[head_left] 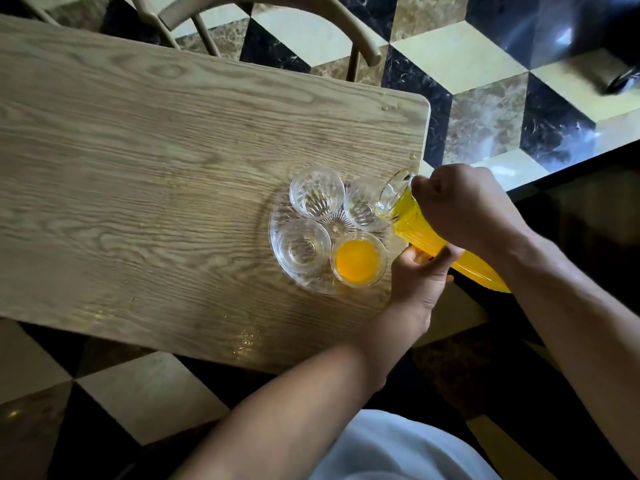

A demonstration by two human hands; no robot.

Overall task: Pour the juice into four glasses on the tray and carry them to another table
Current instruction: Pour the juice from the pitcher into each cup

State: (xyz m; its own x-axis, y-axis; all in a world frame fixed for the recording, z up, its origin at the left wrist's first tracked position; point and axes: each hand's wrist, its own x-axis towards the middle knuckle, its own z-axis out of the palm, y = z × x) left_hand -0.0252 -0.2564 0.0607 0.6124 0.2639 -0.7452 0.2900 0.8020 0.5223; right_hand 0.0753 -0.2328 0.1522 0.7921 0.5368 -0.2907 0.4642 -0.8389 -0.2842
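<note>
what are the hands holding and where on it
Both hold the juice pitcher: the right hand grips it near the neck, just behind the spout, and the left hand cups its body from underneath.

We see a pale oak-coloured table (156, 161) with dark, wavy wood grain running along its length. The tray (277, 233) is clear glass with a ribbed starburst pattern, and three glasses on it are colourless: the far-left glass (317, 192) shows radiating ribs, as does the far-right glass (363, 206), while the near-left glass (301, 245) looks plainer. The near-right glass (357, 258) holds bright orange juice. The jug (426, 237) is fluted clear glass glowing yellow with juice. The floor (485, 81) carries a cube pattern of cream, brown marbled and black white-veined tiles. The chair (277, 8) is beige, and the garment (398, 448) is pale bluish-white
</note>
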